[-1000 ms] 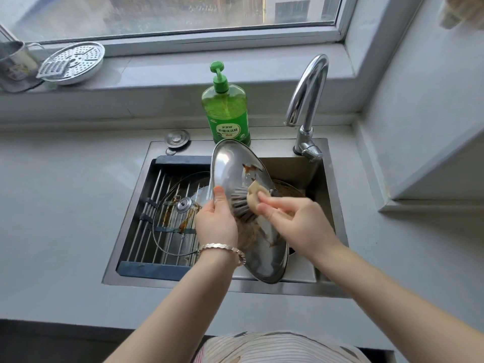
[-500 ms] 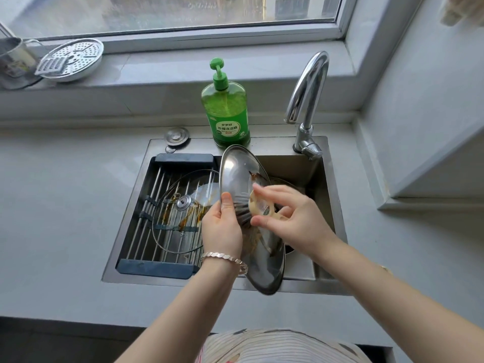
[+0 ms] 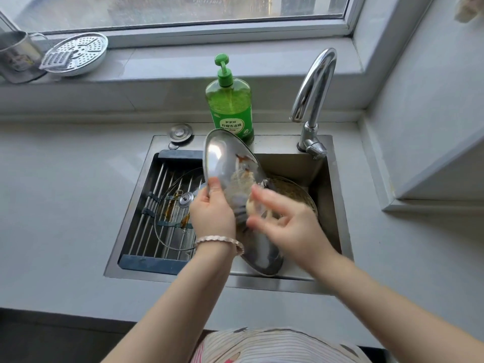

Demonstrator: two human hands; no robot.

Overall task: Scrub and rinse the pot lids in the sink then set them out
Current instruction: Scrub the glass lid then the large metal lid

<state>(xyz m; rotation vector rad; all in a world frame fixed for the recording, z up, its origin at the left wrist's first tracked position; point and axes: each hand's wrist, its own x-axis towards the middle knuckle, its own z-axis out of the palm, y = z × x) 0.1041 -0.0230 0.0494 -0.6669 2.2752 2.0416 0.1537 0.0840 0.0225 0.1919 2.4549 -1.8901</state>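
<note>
- Head view, looking down on a steel sink [image 3: 332,195] set into a grey countertop [image 3: 65,205].
- Over the sink's middle, standing on edge and tilted: a steel lid [image 3: 222,163], shiny face toward the camera, brown smears near its upper right, lower rim down by the sink's near edge.
- Clamped on that lid's left rim: the left hand [image 3: 213,214], thumb on the shiny face, fingers curled behind, a bracelet [image 3: 220,239] on the wrist.
- Against the lid's shiny face: a scrub brush [image 3: 241,208], dark bristles and pale knob, smeared by motion.
- Around the knob: the right hand [image 3: 286,226], blurred, fingers partly spread yet closed on the brush between thumb and fingers.
- In the sink's left half: a drying rack [image 3: 142,213] of steel bars, with a glass lid [image 3: 170,226] lying flat on it, knob up, brown streaks on the glass, right part hidden behind the left hand.
- In the sink's right half, behind the steel lid: a round vessel [image 3: 296,191], only partly seen.
- Along the sink's far edge: a drain plug [image 3: 180,132] at the left corner, a green soap bottle [image 3: 230,106] at the middle, a faucet [image 3: 314,95] at the right corner.
- On the left end of the windowsill [image 3: 170,64]: a perforated steamer plate [image 3: 83,48], a grater [image 3: 56,60] leaning on it, a metal mug [image 3: 15,58] just beside.
</note>
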